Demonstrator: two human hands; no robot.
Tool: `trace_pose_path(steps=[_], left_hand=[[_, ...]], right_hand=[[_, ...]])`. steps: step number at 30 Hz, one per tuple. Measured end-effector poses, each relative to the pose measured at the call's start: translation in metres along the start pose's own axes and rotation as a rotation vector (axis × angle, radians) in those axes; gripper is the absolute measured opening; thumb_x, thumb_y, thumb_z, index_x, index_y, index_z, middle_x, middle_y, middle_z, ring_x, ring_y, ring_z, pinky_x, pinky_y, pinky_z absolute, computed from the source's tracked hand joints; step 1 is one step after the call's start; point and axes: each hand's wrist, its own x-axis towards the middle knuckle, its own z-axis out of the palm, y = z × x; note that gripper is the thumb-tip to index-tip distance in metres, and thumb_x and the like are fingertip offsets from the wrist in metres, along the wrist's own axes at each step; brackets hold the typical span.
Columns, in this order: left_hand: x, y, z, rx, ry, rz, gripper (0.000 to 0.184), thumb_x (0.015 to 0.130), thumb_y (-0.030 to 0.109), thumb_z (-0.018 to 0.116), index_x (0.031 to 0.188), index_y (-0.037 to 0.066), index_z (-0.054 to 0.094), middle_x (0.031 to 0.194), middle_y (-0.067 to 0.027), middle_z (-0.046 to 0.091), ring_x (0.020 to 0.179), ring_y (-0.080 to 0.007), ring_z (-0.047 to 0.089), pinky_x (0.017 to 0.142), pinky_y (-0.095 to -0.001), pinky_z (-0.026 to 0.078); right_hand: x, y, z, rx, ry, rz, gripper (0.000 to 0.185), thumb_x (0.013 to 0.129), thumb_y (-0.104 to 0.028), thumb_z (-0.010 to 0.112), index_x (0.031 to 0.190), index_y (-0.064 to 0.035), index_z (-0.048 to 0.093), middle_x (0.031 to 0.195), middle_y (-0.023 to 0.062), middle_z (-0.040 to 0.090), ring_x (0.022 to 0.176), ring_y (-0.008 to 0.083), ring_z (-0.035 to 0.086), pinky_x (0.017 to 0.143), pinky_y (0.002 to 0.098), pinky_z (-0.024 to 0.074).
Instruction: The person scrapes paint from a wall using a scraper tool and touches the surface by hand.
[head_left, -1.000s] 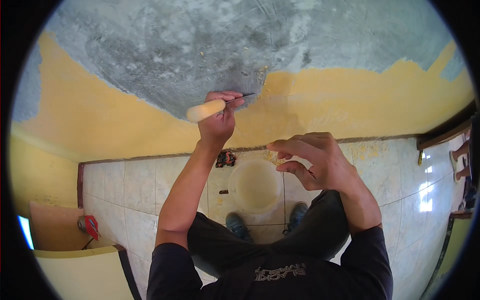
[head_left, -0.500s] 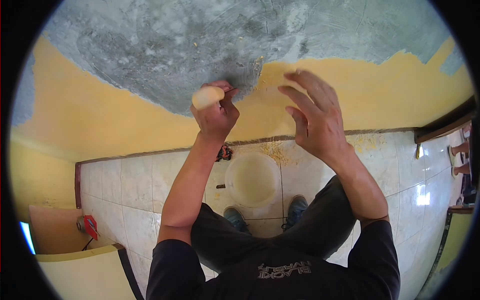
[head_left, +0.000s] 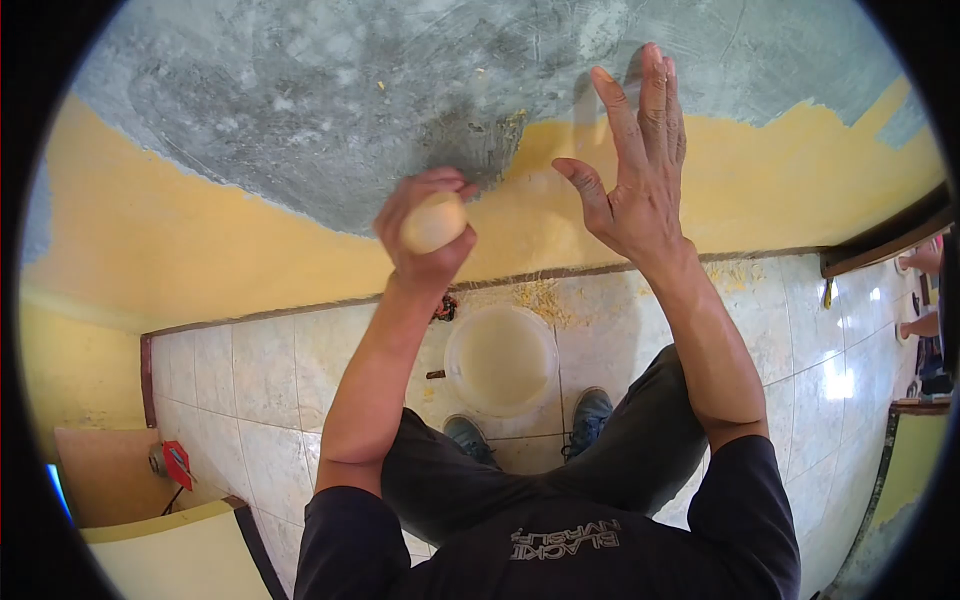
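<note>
My left hand (head_left: 425,228) is wrapped round the pale rounded handle (head_left: 434,222) of a tool, close to the wall where grey surface meets yellow paint (head_left: 700,190). The tool's blade is hidden now, and the hand is a little blurred. Higher and to the right, my right hand (head_left: 645,170) has its fingers stretched out, with nothing in it. Its fingertips lie over the grey wall area (head_left: 330,110); whether they touch it is unclear.
A round whitish bucket (head_left: 501,360) stands on the tiled floor between my feet. Yellow flakes (head_left: 540,298) lie by the wall's base, beside a small dark object (head_left: 445,308). A red object (head_left: 176,465) is at left. Another person's legs (head_left: 922,325) show at far right.
My right hand has risen from over the floor up to the wall, its fingers straightening. My left hand has turned, so the handle points more toward me and the blade has gone out of sight.
</note>
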Motion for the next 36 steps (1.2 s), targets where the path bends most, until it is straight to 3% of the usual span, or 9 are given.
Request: trace_pose_path(steps=[7,9,14,16,19,27,32,34,36], left_hand=[[-0.014,-0.002,-0.001,-0.039,-0.075,0.058,0.018,0.073,-0.017,0.066,0.083,-0.003,0.060,0.084,-0.0128,0.067,0.072,-0.0220,0.066,0.067,-0.0300,0.054],[-0.013,0.000,0.004,-0.157,0.033,-0.093,0.028,0.062,-0.015,0.060,0.083,0.003,0.061,0.075,-0.0088,0.067,0.067,-0.0243,0.067,0.057,-0.0326,0.057],[-0.005,0.000,-0.002,-0.294,0.058,-0.130,0.024,0.074,-0.017,0.066,0.090,-0.002,0.057,0.082,-0.0120,0.066,0.074,-0.0207,0.066,0.067,-0.0292,0.054],[-0.013,-0.006,-0.008,0.095,-0.161,-0.041,0.022,0.075,-0.016,0.067,0.087,-0.002,0.056,0.079,-0.0113,0.066,0.074,-0.0197,0.066,0.066,-0.0289,0.054],[0.003,0.010,-0.006,-0.188,0.040,-0.167,0.021,0.075,-0.014,0.067,0.085,0.000,0.055,0.077,-0.0104,0.066,0.072,-0.0197,0.065,0.066,-0.0292,0.053],[-0.002,0.006,-0.008,0.195,-0.220,-0.062,0.023,0.074,-0.009,0.072,0.086,0.004,0.058,0.077,-0.0069,0.063,0.068,-0.0256,0.063,0.062,-0.0332,0.050],[-0.019,-0.003,-0.005,-0.127,-0.079,-0.050,0.022,0.072,-0.017,0.054,0.087,-0.001,0.054,0.083,-0.0140,0.058,0.071,-0.0239,0.062,0.060,-0.0333,0.061],[-0.018,-0.006,-0.002,0.000,-0.135,0.018,0.025,0.066,-0.003,0.071,0.083,0.008,0.056,0.074,-0.0068,0.061,0.062,-0.0271,0.059,0.053,-0.0361,0.048],[-0.013,-0.008,-0.005,-0.069,-0.114,0.063,0.023,0.073,-0.018,0.059,0.087,-0.001,0.055,0.083,-0.0138,0.060,0.069,-0.0226,0.062,0.059,-0.0309,0.057]], right_hand=[[-0.012,-0.006,0.017,-0.060,-0.143,0.014,0.079,0.086,-0.052,0.066,0.152,-0.0189,0.038,0.162,0.0271,0.005,0.147,0.0509,0.006,0.113,0.0641,0.0139],[-0.013,-0.006,0.017,-0.051,-0.144,0.025,0.079,0.086,-0.053,0.066,0.152,-0.0186,0.038,0.162,0.0271,0.005,0.147,0.0511,0.005,0.113,0.0644,0.0130],[-0.015,0.002,0.021,-0.054,-0.149,0.014,0.079,0.087,-0.056,0.064,0.151,-0.0176,0.039,0.162,0.0273,0.004,0.148,0.0511,0.003,0.114,0.0636,0.0088],[-0.016,0.005,0.024,-0.058,-0.156,0.006,0.078,0.088,-0.058,0.061,0.151,-0.0168,0.040,0.162,0.0275,0.003,0.148,0.0508,-0.001,0.114,0.0627,0.0037],[-0.017,0.008,0.032,0.006,-0.083,0.004,0.076,0.084,-0.050,0.068,0.150,-0.0225,0.042,0.163,0.0243,0.008,0.150,0.0463,0.000,0.116,0.0580,0.0004],[-0.018,0.011,0.034,-0.065,-0.101,-0.033,0.075,0.089,-0.058,0.060,0.149,-0.0155,0.043,0.161,0.0284,0.004,0.149,0.0479,-0.007,0.115,0.0598,-0.0020],[-0.019,0.009,0.032,-0.063,-0.099,-0.046,0.073,0.090,-0.057,0.059,0.148,-0.0145,0.045,0.162,0.0274,0.005,0.150,0.0454,-0.007,0.116,0.0579,-0.0023],[-0.017,0.010,0.032,-0.060,-0.099,-0.036,0.073,0.090,-0.058,0.059,0.147,-0.0144,0.046,0.162,0.0269,0.006,0.150,0.0457,-0.006,0.116,0.0580,-0.0022],[-0.018,0.010,0.032,-0.061,-0.104,-0.039,0.073,0.090,-0.058,0.059,0.147,-0.0138,0.046,0.162,0.0269,0.007,0.150,0.0457,-0.006,0.116,0.0580,-0.0022]])
